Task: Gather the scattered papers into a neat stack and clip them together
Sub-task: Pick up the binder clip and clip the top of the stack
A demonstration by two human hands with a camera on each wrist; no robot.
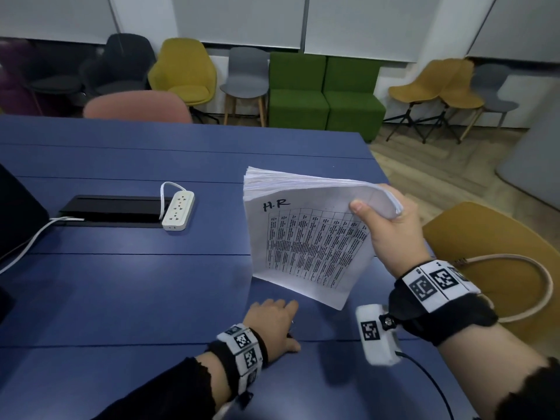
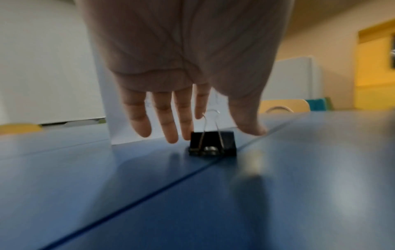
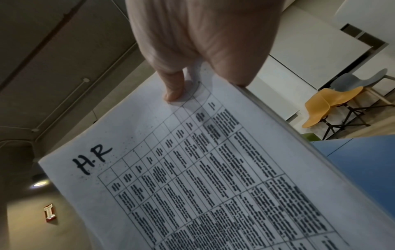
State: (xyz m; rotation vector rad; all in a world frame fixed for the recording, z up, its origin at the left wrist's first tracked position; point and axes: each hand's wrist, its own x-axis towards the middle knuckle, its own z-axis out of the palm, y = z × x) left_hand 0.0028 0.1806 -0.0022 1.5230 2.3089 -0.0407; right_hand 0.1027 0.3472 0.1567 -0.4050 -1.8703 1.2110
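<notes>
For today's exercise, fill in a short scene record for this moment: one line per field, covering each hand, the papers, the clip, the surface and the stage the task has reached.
right hand: right hand grips the paper stack by one edge, thumb on top, stack lifted and tilted above the table
left hand: left hand reaches down over the binder clip, fingers straight, not yet gripping it
binder clip: black, standing on the blue table, one wire handle raised
top sheet: printed grid, handwritten "H.R"
task stage: papers gathered, clip not yet on

binder clip (image 2: pixel 212 143) hidden under left hand (image 1: pixel 274 324) overhead, table print perhaps illegible
</notes>
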